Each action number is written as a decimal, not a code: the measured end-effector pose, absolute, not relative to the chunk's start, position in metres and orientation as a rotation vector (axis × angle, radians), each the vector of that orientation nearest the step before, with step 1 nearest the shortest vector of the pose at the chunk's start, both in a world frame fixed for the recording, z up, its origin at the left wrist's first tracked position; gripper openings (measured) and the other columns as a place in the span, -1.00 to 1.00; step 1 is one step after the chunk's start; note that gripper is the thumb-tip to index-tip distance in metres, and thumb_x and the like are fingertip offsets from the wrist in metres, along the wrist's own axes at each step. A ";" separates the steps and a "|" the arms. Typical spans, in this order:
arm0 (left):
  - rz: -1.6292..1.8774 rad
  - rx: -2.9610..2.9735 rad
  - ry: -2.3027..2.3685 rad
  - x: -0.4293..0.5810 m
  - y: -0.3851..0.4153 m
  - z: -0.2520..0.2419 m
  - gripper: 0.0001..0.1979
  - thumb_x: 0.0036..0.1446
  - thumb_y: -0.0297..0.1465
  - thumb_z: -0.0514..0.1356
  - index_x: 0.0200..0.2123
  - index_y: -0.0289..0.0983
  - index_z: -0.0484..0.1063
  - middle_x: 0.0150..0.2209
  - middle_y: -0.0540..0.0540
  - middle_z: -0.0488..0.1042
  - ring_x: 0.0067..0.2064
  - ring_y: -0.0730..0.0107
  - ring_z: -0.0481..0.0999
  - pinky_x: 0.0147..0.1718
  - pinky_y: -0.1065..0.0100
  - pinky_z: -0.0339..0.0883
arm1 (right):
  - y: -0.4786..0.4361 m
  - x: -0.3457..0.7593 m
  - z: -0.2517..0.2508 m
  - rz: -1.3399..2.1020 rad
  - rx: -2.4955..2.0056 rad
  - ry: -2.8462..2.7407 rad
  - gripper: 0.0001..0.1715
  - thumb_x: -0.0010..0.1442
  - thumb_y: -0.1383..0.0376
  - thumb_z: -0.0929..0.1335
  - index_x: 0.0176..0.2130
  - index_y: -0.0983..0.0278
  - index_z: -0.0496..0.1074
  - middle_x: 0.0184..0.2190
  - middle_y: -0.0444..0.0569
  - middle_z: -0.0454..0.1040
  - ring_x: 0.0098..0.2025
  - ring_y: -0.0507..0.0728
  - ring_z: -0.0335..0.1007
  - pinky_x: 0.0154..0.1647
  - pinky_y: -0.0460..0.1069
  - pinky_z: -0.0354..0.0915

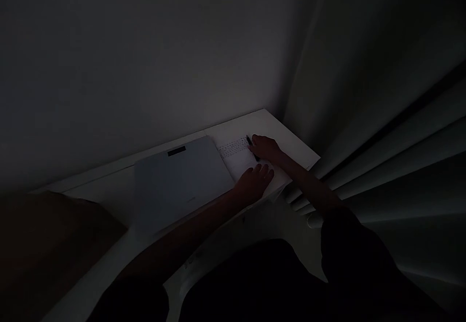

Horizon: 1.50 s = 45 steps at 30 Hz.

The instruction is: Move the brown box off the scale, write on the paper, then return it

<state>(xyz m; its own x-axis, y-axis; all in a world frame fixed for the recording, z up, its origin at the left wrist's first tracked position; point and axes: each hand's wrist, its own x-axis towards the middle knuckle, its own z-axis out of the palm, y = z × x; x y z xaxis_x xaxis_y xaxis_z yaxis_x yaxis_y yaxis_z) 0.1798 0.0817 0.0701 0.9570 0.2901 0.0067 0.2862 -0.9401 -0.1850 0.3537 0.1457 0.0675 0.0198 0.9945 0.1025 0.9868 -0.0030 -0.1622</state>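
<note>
The pale surface (271, 121) carries 1 flat grey slab (178, 181), perhaps a closed laptop, beside 1 white sheet (236, 165) with rows of marks. The sheet should be light, limp and quick to slide, best pressed near its close edge, where the left hand (254, 184) rests, fingers loosely spread. Right hand (267, 148): fingers curled against 1 dark pen (249, 140) on the sheet's right side, grip impossible to tell in this gloom. Likely light, stiff, smooth; mid-barrel suits.

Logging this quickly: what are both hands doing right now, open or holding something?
Left hand: open, fingers slightly spread over the page, nothing seen in its grasp.
Right hand: closed on a dark pen-like object.
</note>
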 end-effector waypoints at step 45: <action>-0.213 -3.024 -0.495 0.179 0.085 0.039 -0.66 0.27 -0.48 0.00 0.07 -0.43 0.35 -0.03 -0.28 0.34 -0.10 0.08 0.30 -0.26 0.13 0.27 | 0.175 0.379 0.045 0.548 -1.526 -1.437 -0.59 0.12 0.03 0.32 -0.51 0.29 0.25 -0.55 -0.12 0.26 -0.46 -0.01 0.19 -0.43 -0.11 0.14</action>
<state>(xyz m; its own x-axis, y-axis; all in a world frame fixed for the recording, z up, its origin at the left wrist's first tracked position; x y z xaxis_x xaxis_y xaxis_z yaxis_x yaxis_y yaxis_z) 0.1793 0.0850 0.0389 0.9386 0.3118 0.1475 0.3215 -0.9457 -0.0470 0.3785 0.1750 0.0452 0.2133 0.9387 0.2710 0.5200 0.1257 -0.8449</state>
